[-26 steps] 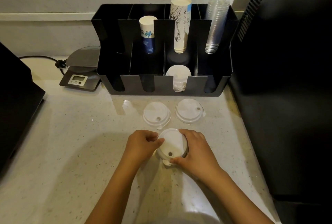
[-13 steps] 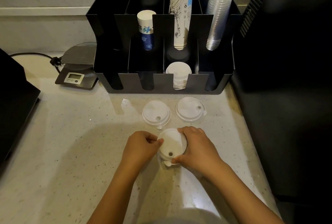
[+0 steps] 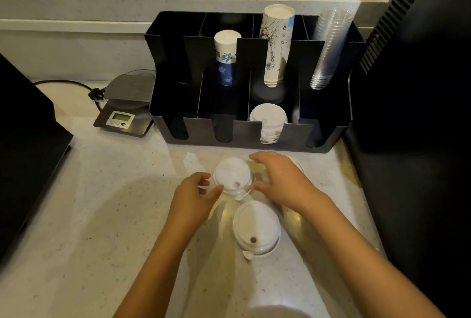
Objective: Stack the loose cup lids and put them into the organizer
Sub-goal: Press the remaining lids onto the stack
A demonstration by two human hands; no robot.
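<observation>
Three white cup lids lie on the pale counter in front of the black organizer (image 3: 244, 129). My left hand (image 3: 196, 191) and my right hand (image 3: 279, 180) flank the far left lid (image 3: 232, 175), thumbs touching its rim, fingers apart; the lid rests flat. The far right lid (image 3: 298, 165) is mostly hidden under my right hand. The near lid (image 3: 256, 227) lies free between my forearms; whether it is one lid or a small stack I cannot tell. A stack of lids (image 3: 267, 120) stands in the organizer's front row, third slot from the left.
Paper cup stacks (image 3: 276, 45) and clear plastic cups (image 3: 328, 47) fill the organizer's back row. A digital scale (image 3: 125, 111) with a cable sits to its left. Dark machines border the counter on the left (image 3: 25, 154) and right (image 3: 413, 139).
Both hands let go of the near lid, which now lies on the counter, and moved forward to the far left lid. The view tilted down a little.
</observation>
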